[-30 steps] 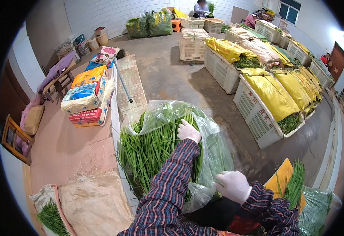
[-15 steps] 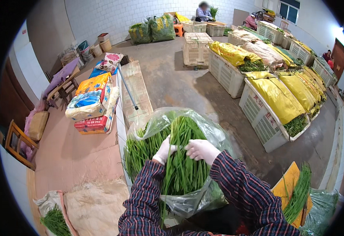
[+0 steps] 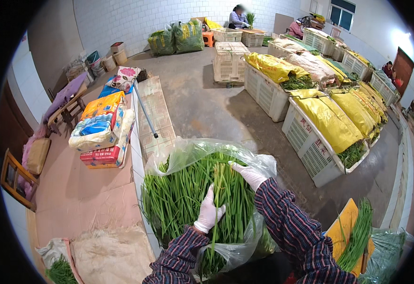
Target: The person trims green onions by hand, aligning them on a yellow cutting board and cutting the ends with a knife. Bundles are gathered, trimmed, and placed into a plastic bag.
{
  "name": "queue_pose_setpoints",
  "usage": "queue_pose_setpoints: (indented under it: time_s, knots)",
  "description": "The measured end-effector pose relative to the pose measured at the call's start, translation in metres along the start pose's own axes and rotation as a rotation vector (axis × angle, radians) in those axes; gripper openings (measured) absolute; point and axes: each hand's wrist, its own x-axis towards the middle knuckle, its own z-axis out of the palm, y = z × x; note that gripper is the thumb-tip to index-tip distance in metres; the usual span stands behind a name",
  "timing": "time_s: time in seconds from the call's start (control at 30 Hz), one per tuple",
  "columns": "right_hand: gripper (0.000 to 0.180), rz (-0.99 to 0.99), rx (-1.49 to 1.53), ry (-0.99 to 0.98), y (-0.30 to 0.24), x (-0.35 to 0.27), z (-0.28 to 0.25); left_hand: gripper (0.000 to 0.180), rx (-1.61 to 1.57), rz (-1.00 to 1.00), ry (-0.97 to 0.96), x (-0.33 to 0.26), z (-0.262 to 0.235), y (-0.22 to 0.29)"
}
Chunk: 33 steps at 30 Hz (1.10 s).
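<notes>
A large clear plastic bag (image 3: pixel 192 147) lies open in front of me, full of long green garlic chives (image 3: pixel 174 199). My left hand (image 3: pixel 210 211), in a white glove, is closed around a bunch of chives (image 3: pixel 222 182) whose pale stalk ends point up and away from me. Beside those ends is my gloved right hand (image 3: pixel 248 176), its fingers stretched toward the stalks and no bunch gripped in them; its thumb is hard to make out. More chives (image 3: pixel 359 232) rest on a yellow board (image 3: pixel 346 220) at the lower right.
White plastic crates (image 3: pixel 306 142) under yellow covers (image 3: pixel 327 120) stand at the right. A blue pole (image 3: pixel 145 110) and stacked colourful bags (image 3: pixel 100 125) are at the left. Stuffed green bags (image 3: pixel 188 37) stand by the far wall, where a person (image 3: pixel 238 19) handles greens.
My left hand has come lower along the chives, and the bunch's pale ends now show above it. My right hand has moved up beside those ends. The whole view has shifted slightly.
</notes>
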Motion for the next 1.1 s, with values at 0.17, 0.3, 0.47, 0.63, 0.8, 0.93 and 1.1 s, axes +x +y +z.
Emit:
queue_pose_setpoints:
  time_s: [0.17,0.3,0.47,0.63,0.8,0.93,1.1]
  knots:
    - [0.046,0.184,0.535,-0.102,0.043,0.023,-0.004,0.084,0.089,-0.034,-0.301,0.019,-0.033,0.035]
    - [0.045,0.27,0.457,-0.111,0.039,0.016,-0.006,0.06,0.389,-0.071,-0.291,0.052,-0.047,0.049]
    - [0.059,0.418,0.26,-0.011,0.031,0.0,-0.014,0.026,0.257,-0.07,0.122,0.076,-0.052,0.008]
    - [0.069,0.178,0.54,-0.387,0.034,-0.032,-0.024,0.068,-0.38,-0.482,-0.135,0.07,-0.059,0.055]
    - [0.067,0.294,0.368,-0.427,0.048,-0.025,-0.029,0.069,-0.613,-0.293,-0.262,0.073,-0.035,0.012]
    - [0.067,-0.082,-0.321,-0.424,0.028,-0.022,-0.029,0.061,-0.584,-0.248,-0.226,0.07,-0.03,0.011]
    - [0.083,-0.183,-0.7,-0.174,-0.025,-0.04,-0.022,0.057,-0.544,-0.224,-0.225,0.069,-0.033,0.021]
